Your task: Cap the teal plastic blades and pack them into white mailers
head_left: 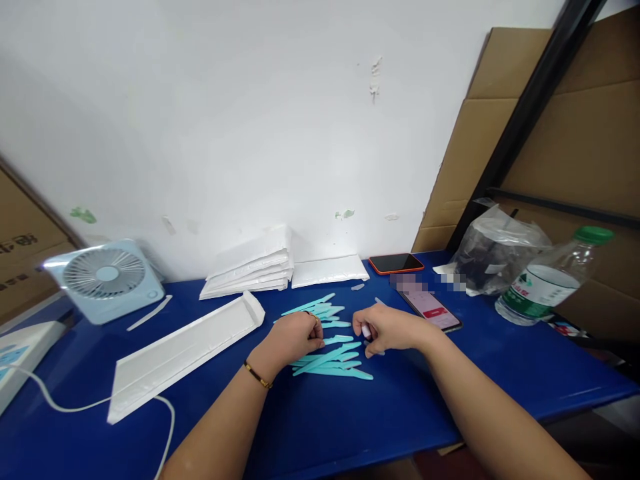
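Observation:
Slim teal eyebrow razors lie in two loose bunches on the blue table, a farther bunch (pixel 327 310) and a nearer bunch (pixel 333 365). Between them, my left hand (pixel 299 337) is closed, its thumb and fingers pinching the handle of one teal eyebrow razor (pixel 339 339) that points right. Just right of that razor's tip is my right hand (pixel 387 328), fingers curled in; whatever they hold is hidden. Small translucent strips, one of them a clear strip (pixel 358 287), lie beyond my right hand.
White padded mailers (pixel 250 263) are stacked by the wall, and a single long mailer (pixel 185 357) lies at left. A blue fan (pixel 105 277) and white cable (pixel 65 407) are farther left. Two phones, including an orange-edged phone (pixel 397 263), and a water bottle (pixel 545 283) stand right.

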The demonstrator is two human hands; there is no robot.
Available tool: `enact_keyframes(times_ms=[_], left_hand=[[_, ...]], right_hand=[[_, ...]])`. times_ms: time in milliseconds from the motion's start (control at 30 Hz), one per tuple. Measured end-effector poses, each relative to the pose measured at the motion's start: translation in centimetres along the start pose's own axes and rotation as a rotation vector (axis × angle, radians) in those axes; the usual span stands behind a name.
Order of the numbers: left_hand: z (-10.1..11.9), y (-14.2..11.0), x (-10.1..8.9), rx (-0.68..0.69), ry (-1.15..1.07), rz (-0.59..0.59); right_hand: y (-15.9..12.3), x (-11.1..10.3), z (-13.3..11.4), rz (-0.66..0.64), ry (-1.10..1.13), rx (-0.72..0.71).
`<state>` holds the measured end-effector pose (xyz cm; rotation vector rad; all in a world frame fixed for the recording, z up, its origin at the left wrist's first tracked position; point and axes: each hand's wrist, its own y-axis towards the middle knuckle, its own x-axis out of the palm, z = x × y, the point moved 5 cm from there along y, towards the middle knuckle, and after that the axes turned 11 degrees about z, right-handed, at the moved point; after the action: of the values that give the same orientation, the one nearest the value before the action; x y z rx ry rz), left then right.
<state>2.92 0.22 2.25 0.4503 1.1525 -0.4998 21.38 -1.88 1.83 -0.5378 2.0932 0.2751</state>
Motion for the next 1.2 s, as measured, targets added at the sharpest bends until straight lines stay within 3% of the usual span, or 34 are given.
enact_keyframes(times_ms=[267, 600, 900, 1200], left_hand=[[-0.1, 0.2, -0.5, -0.009, -0.023, 0.029], [-0.9, 0.5, 0.2, -0.041, -0.1, 0.048], [-1.7, 0.5, 0.2, -0.126, -0.371, 0.053], [-1.2, 0.7, 0.6, -0.171, -0.58, 0.06]], right_hand=[[0.8, -1.0, 1.4, 0.151, 0.076, 0.077], [1.3, -0.4, -0.5, 0.253, 0.137, -0.054], [0.5, -2.3, -1.6, 0.434, 0.04, -0.094], [0.7, -2.0, -2.8, 0.536, 0.061, -0.242]])
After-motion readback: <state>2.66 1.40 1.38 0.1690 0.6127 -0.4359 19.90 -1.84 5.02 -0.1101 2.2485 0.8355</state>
